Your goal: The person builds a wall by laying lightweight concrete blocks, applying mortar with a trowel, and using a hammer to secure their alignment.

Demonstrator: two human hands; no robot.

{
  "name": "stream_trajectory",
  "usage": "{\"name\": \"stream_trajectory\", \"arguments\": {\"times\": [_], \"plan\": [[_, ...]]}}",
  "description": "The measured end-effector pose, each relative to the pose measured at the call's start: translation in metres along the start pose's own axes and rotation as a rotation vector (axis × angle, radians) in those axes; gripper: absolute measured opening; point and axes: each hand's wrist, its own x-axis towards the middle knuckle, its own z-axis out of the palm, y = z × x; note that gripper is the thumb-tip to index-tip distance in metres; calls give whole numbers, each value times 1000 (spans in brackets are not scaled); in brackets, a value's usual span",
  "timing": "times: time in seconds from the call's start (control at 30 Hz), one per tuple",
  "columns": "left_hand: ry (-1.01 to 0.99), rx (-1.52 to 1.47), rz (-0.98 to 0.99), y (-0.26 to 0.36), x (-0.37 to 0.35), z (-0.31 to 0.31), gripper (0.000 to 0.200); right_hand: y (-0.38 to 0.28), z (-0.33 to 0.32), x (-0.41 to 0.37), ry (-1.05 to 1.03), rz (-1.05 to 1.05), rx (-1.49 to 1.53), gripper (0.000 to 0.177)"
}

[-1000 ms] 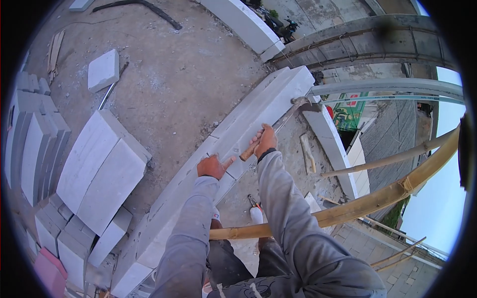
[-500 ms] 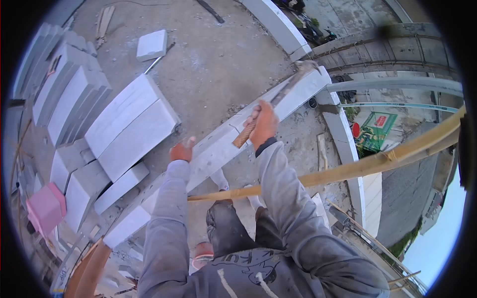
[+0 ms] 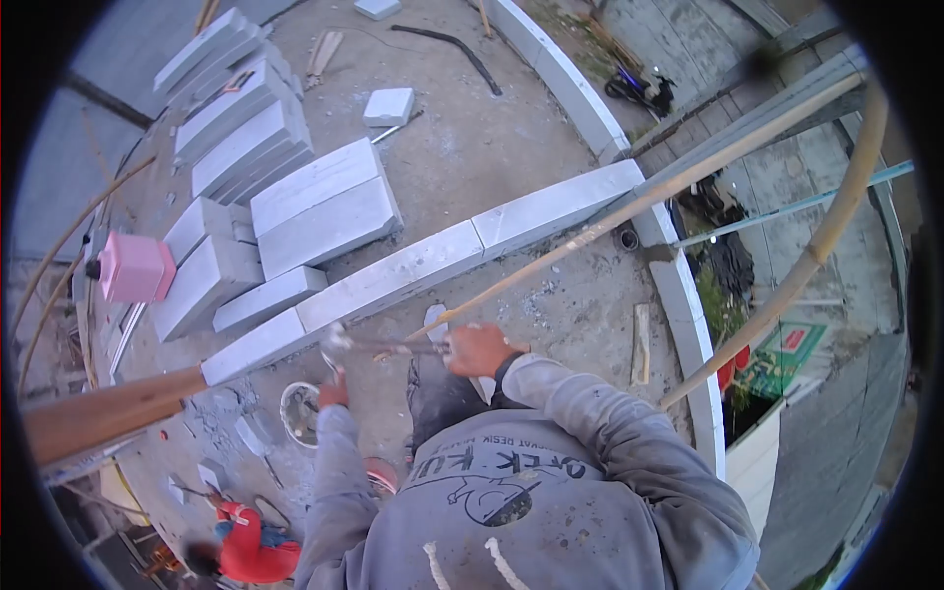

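A hammer (image 3: 393,347) lies almost level across the front of my body. Wrapped round its handle is my right hand (image 3: 482,351), with a dark band at the wrist. The whitish, blurred hammer head points left, close above my left hand (image 3: 334,389). That hand is seen small, with a finger stretched up toward the head. Behind the hammer runs a low wall of white blocks (image 3: 393,280), with joints between the blocks. A bucket (image 3: 299,413) with grey contents stands just left of my left hand.
White blocks (image 3: 320,211) are stacked beyond the wall, beside a pink jerrycan (image 3: 138,267). A bamboo pole (image 3: 590,233) slants across at the right; a brown wooden beam (image 3: 108,413) meets the wall's left end. A person in red (image 3: 258,546) is at lower left.
The hammer has swung from over the wall, head far right, to near my body, head left. Both hands have drawn back from the wall. The view has shifted, bringing in the bucket and the person.
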Motion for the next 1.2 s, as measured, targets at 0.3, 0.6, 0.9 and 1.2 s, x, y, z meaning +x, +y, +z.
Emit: {"name": "stream_trajectory", "arguments": {"times": [0.3,0.6,0.9,1.2], "plan": [[-411,-147,-374,-91,-271,91,89,73,51,-86,-295,43,-243,37],[-134,-538,-546,-79,-300,65,66,176,112,-74,-653,309,-276,41],[-89,-549,-419,-73,-313,48,80,290,126,-88,-787,396,-505,29],[-319,-619,-659,-153,-341,129,72,205,102,-85,-797,486,-369,26]]}}
